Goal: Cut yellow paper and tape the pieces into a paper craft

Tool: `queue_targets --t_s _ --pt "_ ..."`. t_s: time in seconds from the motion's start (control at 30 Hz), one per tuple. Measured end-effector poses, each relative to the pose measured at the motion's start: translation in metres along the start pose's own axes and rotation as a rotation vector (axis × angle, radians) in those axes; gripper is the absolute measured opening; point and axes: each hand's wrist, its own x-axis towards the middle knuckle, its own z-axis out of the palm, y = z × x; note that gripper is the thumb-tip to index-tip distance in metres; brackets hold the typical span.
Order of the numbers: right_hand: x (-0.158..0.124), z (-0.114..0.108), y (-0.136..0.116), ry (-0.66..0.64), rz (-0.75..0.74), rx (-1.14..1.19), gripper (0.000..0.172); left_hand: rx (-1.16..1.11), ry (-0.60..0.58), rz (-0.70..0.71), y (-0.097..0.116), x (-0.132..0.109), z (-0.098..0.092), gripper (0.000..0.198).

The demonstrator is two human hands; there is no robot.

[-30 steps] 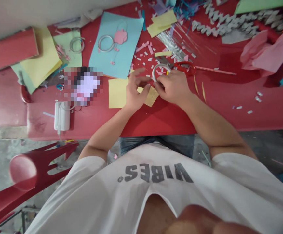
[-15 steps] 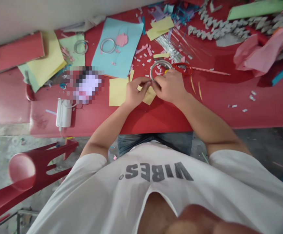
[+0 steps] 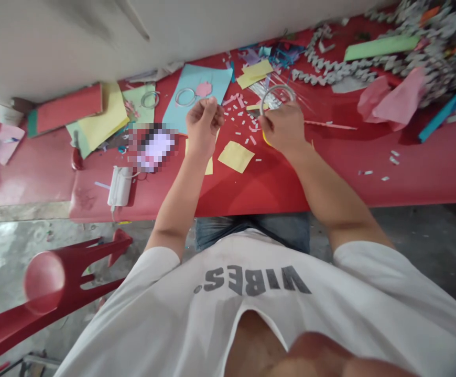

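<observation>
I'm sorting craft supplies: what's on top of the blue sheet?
On the blue sheet lie a silvery ring and a pink paper flower. The left hand hides the sheet's lower right part, so anything there can't be seen.

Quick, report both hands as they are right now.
Left hand: closed, fingers curled in; whether it pinches anything small cannot be told.
Right hand: closed, holding the pale ring.

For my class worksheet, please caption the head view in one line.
A pale ring in the right hand, the left hand curled, above a red table strewn with colored paper.
</observation>
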Motion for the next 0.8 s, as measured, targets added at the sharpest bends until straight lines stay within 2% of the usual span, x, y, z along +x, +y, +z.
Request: queue_targets --t_s 0.07,0.13,0.2,0.27,0.33,0.4,0.47,0.57,0.67,0.8 --pt "0.006 0.003 0.022 -0.082 0.158 -0.123 0.053 0.039 -0.046 0.021 -0.006 0.006 0.005 0.053" --pt "0.009 0.003 0.036 -0.161 0.249 -0.171 0.049 0.041 -0.081 0.039 -0.022 0.005 0.012 0.053" --pt "0.009 0.0 0.043 -0.196 0.266 -0.159 0.04 0.028 -0.048 0.03 -0.041 -0.002 0.017 0.055" --pt "0.007 -0.006 0.041 -0.147 0.259 -0.116 0.03 0.056 -0.059 -0.032 -0.058 -0.011 0.02 0.057" --pt "0.005 -0.014 0.032 -0.036 0.26 -0.045 0.025 0.105 -0.112 -0.065 -0.065 -0.021 0.021 0.06" --pt "0.002 -0.02 0.015 0.053 0.248 0.074 0.03 0.125 -0.182 -0.073 -0.064 -0.03 0.022 0.062" --pt "-0.003 -0.025 -0.007 0.061 0.242 0.196 0.033 0.098 -0.263 -0.091 -0.058 -0.038 0.026 0.067" --pt "-0.012 -0.027 -0.036 0.107 0.204 0.353 0.033 0.005 -0.357 -0.046 -0.05 -0.048 0.035 0.067" --pt "-0.02 -0.024 -0.05 0.164 0.17 0.447 0.03 -0.012 -0.351 0.03 -0.048 -0.055 0.042 0.063" --pt "-0.024 -0.018 -0.049 0.237 0.133 0.494 0.024 0.081 -0.297 0.143 -0.047 -0.061 0.045 0.055"
